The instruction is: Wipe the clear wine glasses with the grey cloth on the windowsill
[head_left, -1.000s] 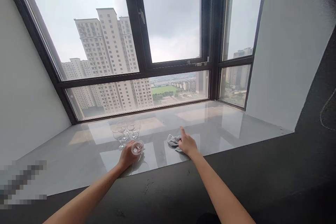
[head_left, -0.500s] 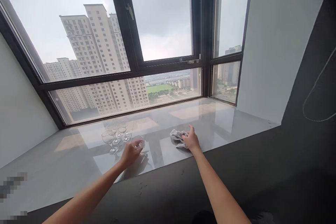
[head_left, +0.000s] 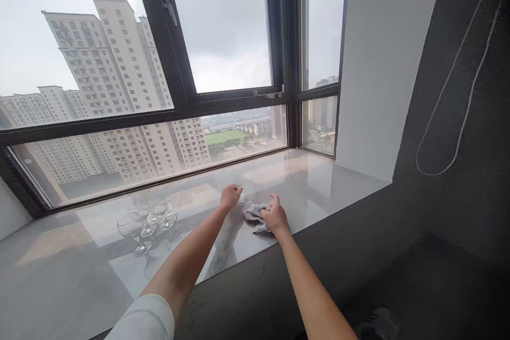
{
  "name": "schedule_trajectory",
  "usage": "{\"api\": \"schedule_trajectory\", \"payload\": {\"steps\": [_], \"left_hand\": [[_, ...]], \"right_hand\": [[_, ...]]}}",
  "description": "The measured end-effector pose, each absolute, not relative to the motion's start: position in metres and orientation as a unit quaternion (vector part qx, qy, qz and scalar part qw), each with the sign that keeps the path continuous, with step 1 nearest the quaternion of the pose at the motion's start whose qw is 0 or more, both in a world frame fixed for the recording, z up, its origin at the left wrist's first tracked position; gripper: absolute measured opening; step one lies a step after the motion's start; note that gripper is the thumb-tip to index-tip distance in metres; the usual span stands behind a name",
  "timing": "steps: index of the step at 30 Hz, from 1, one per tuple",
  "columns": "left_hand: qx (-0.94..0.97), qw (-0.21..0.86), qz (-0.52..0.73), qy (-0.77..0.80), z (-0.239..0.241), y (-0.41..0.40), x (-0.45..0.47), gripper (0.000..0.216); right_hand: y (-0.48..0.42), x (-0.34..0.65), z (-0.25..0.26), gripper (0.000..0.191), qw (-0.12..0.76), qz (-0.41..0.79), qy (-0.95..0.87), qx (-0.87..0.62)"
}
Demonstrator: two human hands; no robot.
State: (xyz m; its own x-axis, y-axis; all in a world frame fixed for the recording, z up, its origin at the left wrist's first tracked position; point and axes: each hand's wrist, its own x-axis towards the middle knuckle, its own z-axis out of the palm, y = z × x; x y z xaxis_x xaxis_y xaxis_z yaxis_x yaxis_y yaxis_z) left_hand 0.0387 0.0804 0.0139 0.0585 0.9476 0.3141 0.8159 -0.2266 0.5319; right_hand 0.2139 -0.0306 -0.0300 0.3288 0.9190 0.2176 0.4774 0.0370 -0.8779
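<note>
My left hand [head_left: 231, 197] is stretched toward the window side of the sill, fingers closed around a clear stemmed glass [head_left: 238, 183]. Only faint outlines of that glass show against the glossy surface; the fingers cover part of it. My right hand [head_left: 275, 217] grips a crumpled grey cloth [head_left: 253, 211] on the sill, its index finger raised. To the left, several clear stemmed glasses [head_left: 130, 227] stand upright in a close cluster, partly overlapping one another.
The shiny grey windowsill [head_left: 71, 276] ends at a front edge above a dark wall. Behind it runs a dark-framed window [head_left: 179, 103] with a handle [head_left: 170, 11]. A white looped cord [head_left: 458, 138] hangs on the right.
My left hand has carried the glass away from the cluster, rightward and deeper onto the sill. My right hand stays on the cloth. The view has turned to the right.
</note>
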Motion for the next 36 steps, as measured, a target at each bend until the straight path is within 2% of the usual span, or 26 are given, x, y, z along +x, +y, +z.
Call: {"api": "schedule_trajectory", "payload": {"steps": [5,12,15,18,25,31,36], "left_hand": [[0.705,0.122,0.288,0.637,0.003,0.1,0.047,0.032],[0.697,0.128,0.254,0.658,0.003,0.113,0.044,0.016],[0.699,0.123,0.236,0.664,0.008,0.107,0.033,0.029],[0.709,0.105,0.218,0.662,0.013,0.082,0.009,0.039],[0.753,-0.007,0.162,0.638,0.017,-0.036,-0.091,0.017],[0.649,-0.068,0.148,0.743,0.015,-0.121,-0.187,0.032],[0.534,0.002,0.191,0.824,0.008,-0.123,-0.243,0.031]], "right_hand": [[-0.028,0.213,-0.031,0.066,0.491,0.235,-0.53,-0.65],[-0.027,0.213,-0.032,0.064,0.502,0.24,-0.524,-0.645],[-0.029,0.214,-0.03,0.064,0.501,0.245,-0.52,-0.647],[-0.032,0.215,-0.027,0.064,0.497,0.248,-0.517,-0.652],[-0.033,0.217,-0.03,0.061,0.487,0.249,-0.52,-0.656],[-0.033,0.218,-0.031,0.061,0.468,0.261,-0.541,-0.648],[-0.033,0.218,-0.03,0.059,0.457,0.256,-0.546,-0.654]]}}
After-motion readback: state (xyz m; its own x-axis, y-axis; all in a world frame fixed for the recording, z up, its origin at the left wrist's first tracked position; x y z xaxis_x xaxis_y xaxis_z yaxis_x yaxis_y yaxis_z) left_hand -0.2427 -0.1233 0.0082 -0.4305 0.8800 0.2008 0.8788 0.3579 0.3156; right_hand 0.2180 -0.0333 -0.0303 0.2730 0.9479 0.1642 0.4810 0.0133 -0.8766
